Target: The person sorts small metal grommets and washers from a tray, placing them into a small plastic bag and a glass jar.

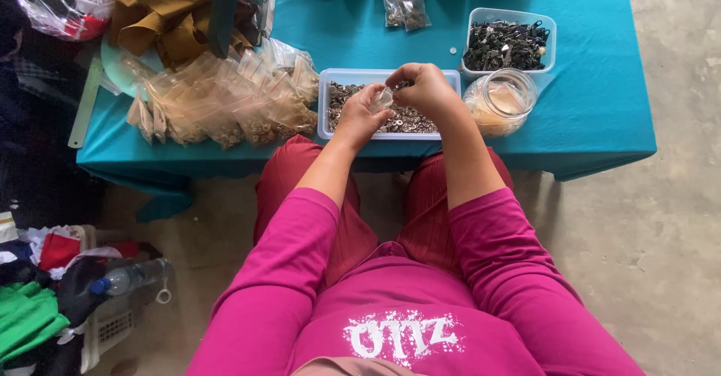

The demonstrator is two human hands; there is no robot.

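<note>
Done: many filled bags [225, 105] piled | now: left hand [359, 117] and right hand [426, 90] pinch one small bag [384, 98] over tray [324, 105] | left: many rings [409, 120] in tray

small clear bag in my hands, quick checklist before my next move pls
1. Small clear bag held by both hands: ok.
2. Left hand and right hand over the tray of small metal rings: ok.
3. Bag mouth open: cannot tell.
4. Glass jar upright, apart from the hands: ok.
5. Pile of filled bags on the table, not slipping off: ok.
</note>
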